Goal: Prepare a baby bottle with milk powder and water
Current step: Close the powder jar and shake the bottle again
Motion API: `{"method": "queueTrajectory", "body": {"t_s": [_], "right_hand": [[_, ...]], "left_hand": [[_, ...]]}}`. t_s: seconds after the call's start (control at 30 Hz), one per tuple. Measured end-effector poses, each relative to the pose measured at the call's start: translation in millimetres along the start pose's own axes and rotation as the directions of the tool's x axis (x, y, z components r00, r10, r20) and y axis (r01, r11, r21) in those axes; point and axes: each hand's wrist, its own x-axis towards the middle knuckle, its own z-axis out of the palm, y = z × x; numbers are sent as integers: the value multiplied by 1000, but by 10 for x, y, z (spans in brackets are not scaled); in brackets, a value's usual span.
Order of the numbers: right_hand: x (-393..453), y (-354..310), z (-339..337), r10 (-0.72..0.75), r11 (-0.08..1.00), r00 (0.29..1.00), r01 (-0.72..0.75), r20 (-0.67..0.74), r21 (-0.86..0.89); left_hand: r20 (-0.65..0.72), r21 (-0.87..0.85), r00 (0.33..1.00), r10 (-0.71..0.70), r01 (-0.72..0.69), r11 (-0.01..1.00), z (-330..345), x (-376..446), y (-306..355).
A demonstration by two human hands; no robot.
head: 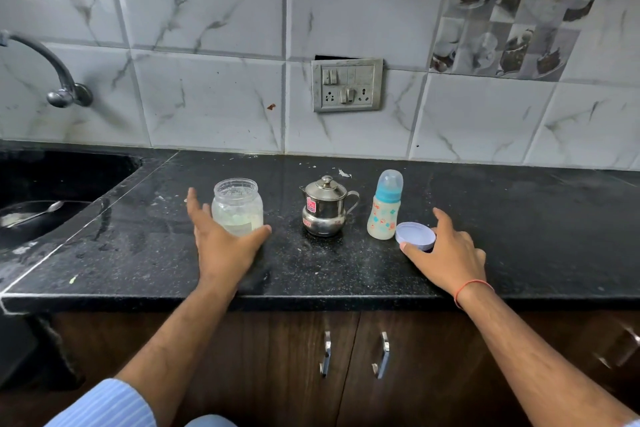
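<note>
An open clear jar with pale milk powder in its lower part stands left of centre on the black counter. My left hand is spread just in front of it, fingers straight on the jar's left and thumb by its base on the right. A small lidded steel pot stands in the middle. To its right is a capped baby bottle with a blue collar and a printed body. My right hand holds the tilted lavender jar lid between thumb and fingers, right beside the bottle's base.
A dark sink with a bowl and spoon lies at the left under a wall tap. A switch and socket plate is on the tiled wall. Cabinet doors with metal handles are below the counter's front edge.
</note>
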Motion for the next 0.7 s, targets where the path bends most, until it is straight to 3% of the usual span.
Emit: {"method": "queueTrajectory", "body": {"t_s": [0.1, 0.23, 0.3, 0.43, 0.7], "right_hand": [[-113, 32, -20, -31, 998, 999, 31, -18, 46], [-369, 21, -78, -124, 962, 992, 118, 8, 248], [-492, -25, -90, -181, 939, 983, 161, 36, 304], [-637, -234, -133, -276, 898, 957, 224, 91, 378], [-586, -829, -536, -479, 832, 874, 426, 75, 355]], "left_hand": [[11, 47, 1000, 1, -1, 999, 59, 34, -57], [85, 129, 996, 13, -24, 991, 30, 27, -49], [249, 163, 965, 78, -121, 979, 13, 7, -42], [559, 265, 824, 95, -286, 921, 35, -109, 83], [595, 397, 803, 28, -324, 858, 12, -189, 197]]}}
